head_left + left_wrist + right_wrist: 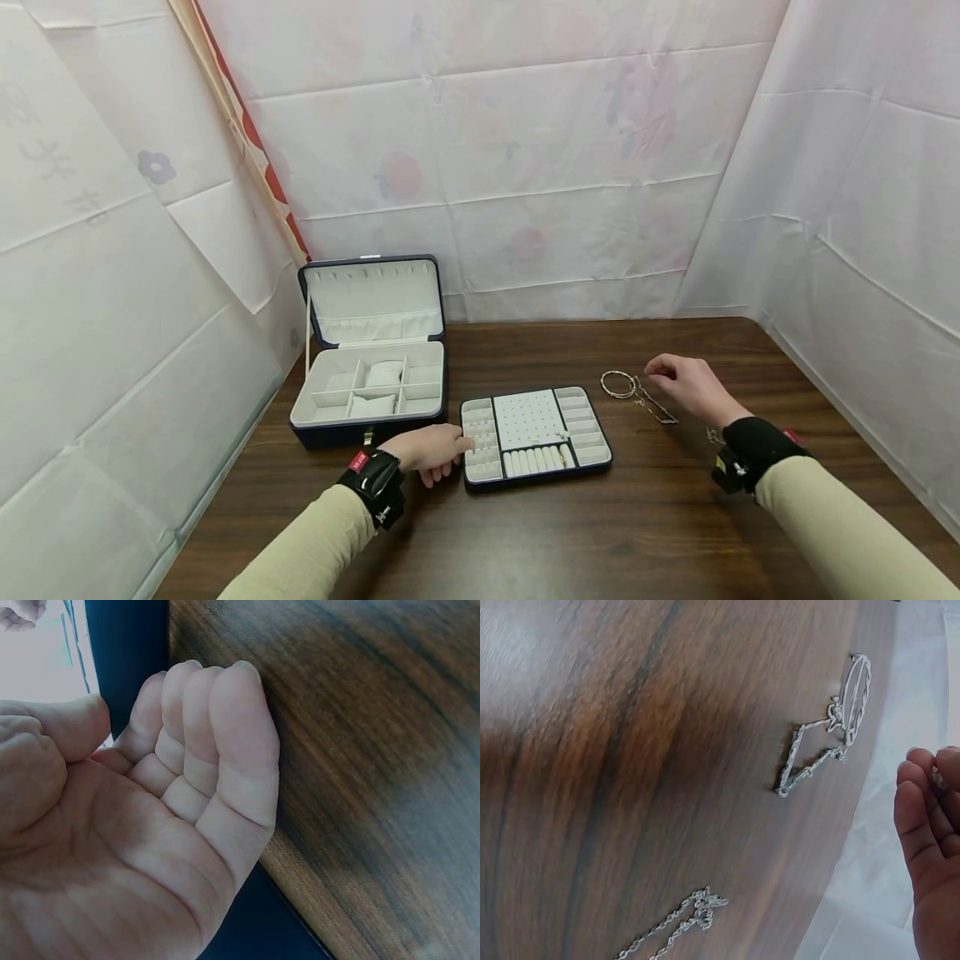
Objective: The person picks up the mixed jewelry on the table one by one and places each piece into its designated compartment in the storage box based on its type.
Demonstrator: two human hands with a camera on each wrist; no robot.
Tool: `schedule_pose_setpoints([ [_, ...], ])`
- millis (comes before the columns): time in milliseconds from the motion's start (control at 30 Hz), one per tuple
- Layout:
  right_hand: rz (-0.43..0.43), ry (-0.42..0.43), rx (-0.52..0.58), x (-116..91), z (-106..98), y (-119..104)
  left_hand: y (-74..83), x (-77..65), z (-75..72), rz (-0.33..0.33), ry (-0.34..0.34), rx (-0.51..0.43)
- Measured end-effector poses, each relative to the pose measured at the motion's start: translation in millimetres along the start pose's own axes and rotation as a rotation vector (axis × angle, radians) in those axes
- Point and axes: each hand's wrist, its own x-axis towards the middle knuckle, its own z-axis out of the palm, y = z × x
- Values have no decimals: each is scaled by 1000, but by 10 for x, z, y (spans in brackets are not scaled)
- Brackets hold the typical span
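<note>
A navy jewelry tray (pixel 525 425) with cream compartments, a dotted earring panel and ring rolls lies flat on the table. My left hand (pixel 431 450) holds its left edge, thumb over the rim and curled fingers against the navy side (pixel 127 645). To the tray's right my right hand (pixel 690 385) is raised over the table. Its thumb and fingertips pinch a small shiny piece (pixel 938 777), mostly hidden; I cannot tell its kind. Close by lie a round bangle (pixel 617 384) and a chain bracelet (pixel 660 408). A silver chain (pixel 700 906) lies near the right wrist.
An open navy jewelry box (pixel 367 417) with cream compartments and small cushions stands at the back left, its lid (pixel 375 300) upright. Pale curtains (pixel 525 167) hang around the dark wooden table (pixel 570 533). A small piece sits on the tray's dotted panel.
</note>
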Motion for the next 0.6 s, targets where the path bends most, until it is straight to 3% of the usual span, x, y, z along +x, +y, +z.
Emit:
schedule_pose_setpoints([
  [367,-32,43,44,21,37,-95,1,10,1,-8,0,-1],
  [600,71,-15,138,41,22,-234,12,3,-3,-16,-1,-5],
])
